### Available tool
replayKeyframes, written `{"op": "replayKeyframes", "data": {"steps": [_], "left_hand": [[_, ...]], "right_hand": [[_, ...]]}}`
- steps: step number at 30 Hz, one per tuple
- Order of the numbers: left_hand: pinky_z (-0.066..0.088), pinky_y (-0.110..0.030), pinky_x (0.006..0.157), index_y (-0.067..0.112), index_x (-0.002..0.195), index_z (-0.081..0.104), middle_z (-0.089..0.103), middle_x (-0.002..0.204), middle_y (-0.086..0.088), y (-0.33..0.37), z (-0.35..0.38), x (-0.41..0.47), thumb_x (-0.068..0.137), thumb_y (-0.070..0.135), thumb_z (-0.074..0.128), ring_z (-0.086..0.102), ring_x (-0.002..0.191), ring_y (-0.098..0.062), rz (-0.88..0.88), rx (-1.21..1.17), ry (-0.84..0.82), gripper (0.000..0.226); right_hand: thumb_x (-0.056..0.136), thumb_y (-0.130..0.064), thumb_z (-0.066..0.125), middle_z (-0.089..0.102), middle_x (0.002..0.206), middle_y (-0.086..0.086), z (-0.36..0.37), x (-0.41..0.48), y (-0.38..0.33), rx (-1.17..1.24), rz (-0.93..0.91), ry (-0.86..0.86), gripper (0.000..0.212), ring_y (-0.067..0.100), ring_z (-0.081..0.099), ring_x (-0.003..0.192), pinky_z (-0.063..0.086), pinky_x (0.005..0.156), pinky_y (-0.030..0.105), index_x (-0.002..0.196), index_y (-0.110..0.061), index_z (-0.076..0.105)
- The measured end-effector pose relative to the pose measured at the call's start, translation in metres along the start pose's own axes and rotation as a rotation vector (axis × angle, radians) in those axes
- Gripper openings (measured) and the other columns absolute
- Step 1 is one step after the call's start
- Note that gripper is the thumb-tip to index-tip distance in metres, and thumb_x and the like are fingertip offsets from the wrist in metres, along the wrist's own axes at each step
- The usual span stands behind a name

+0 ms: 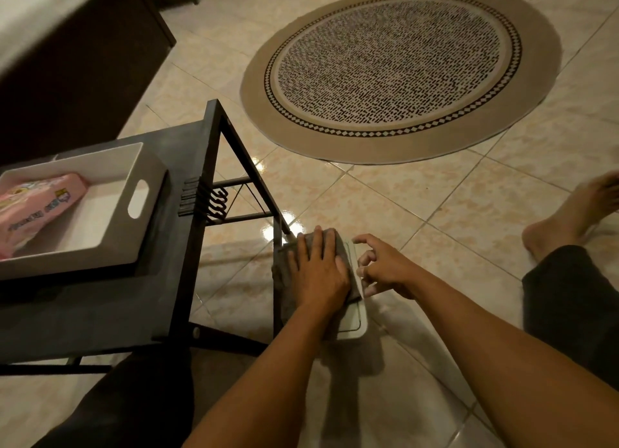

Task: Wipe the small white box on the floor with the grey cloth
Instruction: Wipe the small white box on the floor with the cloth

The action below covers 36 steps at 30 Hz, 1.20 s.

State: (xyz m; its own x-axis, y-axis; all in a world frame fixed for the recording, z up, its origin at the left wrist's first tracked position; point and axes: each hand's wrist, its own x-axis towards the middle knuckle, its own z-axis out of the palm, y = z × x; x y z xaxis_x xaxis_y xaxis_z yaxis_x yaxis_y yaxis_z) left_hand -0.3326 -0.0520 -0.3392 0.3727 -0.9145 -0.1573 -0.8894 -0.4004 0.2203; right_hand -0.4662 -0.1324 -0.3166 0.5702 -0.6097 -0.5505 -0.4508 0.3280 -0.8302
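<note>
A small white box [355,320] lies on the tiled floor beside the leg of a dark low table. A grey cloth [283,280] is spread over most of its top. My left hand [316,268] lies flat on the cloth, palm down and fingers together, pressing it onto the box. My right hand [385,266] is at the box's right edge with its fingers curled and spread; fingertips touch the box's rim. Only the near right corner and right edge of the box show.
A dark metal-framed table [157,280] stands at the left, carrying a white tray [134,213] with a pink packet [37,206]. A round patterned rug [398,69] lies further out. My bare foot [569,213] and dark trouser legs rest on the floor.
</note>
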Motion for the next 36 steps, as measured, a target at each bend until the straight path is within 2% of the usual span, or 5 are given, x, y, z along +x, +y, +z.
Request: {"op": "replayKeyframes", "data": {"steps": [7, 12, 20, 29, 36], "left_hand": [[0.007, -0.052, 0.12, 0.028, 0.154, -0.004, 0.0, 0.165, -0.004, -0.022, 0.008, -0.045, 0.096, 0.043, 0.015, -0.007, 0.149, -0.028, -0.086, -0.016, 0.076, 0.063], [0.003, -0.053, 0.119, 0.027, 0.155, -0.001, -0.002, 0.165, -0.005, -0.007, 0.017, -0.087, 0.095, 0.044, 0.016, -0.007, 0.149, -0.031, -0.109, 0.035, 0.062, 0.065], [-0.01, -0.049, 0.118, 0.031, 0.153, -0.01, -0.018, 0.161, 0.001, 0.022, 0.018, -0.069, 0.092, 0.048, 0.007, -0.024, 0.145, -0.026, 0.097, 0.003, -0.012, 0.065], [-0.007, -0.054, 0.118, 0.027, 0.153, -0.013, -0.015, 0.163, -0.004, -0.002, 0.002, -0.025, 0.096, 0.044, 0.009, -0.019, 0.147, -0.03, -0.113, 0.0, -0.006, 0.063], [-0.001, -0.056, 0.117, 0.026, 0.153, 0.0, -0.006, 0.162, -0.004, 0.023, 0.019, -0.062, 0.092, 0.046, 0.013, -0.01, 0.148, -0.034, -0.064, -0.016, 0.055, 0.066]], "right_hand": [[0.089, 0.013, 0.055, 0.053, 0.093, 0.011, -0.001, -0.002, 0.001, -0.005, -0.009, 0.014, 0.067, 0.022, 0.064, 0.073, 0.062, 0.059, 0.037, 0.139, -0.029, 0.042], [0.088, 0.014, 0.054, 0.051, 0.091, 0.01, 0.001, -0.002, 0.001, -0.005, -0.006, 0.021, 0.066, 0.021, 0.062, 0.068, 0.063, 0.062, 0.042, 0.138, -0.028, 0.043], [0.085, 0.015, 0.047, 0.054, 0.092, 0.009, -0.001, -0.001, 0.003, -0.015, 0.003, 0.009, 0.07, 0.019, 0.058, 0.073, 0.062, 0.06, 0.038, 0.136, -0.032, 0.044], [0.088, 0.015, 0.052, 0.052, 0.096, 0.015, -0.001, 0.0, 0.006, 0.086, -0.009, 0.013, 0.064, 0.02, 0.06, 0.068, 0.059, 0.052, 0.032, 0.133, -0.031, 0.047], [0.086, 0.015, 0.051, 0.053, 0.084, 0.01, 0.005, 0.001, 0.017, 0.262, -0.002, 0.211, 0.064, 0.02, 0.057, 0.068, 0.058, 0.055, 0.035, 0.13, -0.031, 0.05]]}}
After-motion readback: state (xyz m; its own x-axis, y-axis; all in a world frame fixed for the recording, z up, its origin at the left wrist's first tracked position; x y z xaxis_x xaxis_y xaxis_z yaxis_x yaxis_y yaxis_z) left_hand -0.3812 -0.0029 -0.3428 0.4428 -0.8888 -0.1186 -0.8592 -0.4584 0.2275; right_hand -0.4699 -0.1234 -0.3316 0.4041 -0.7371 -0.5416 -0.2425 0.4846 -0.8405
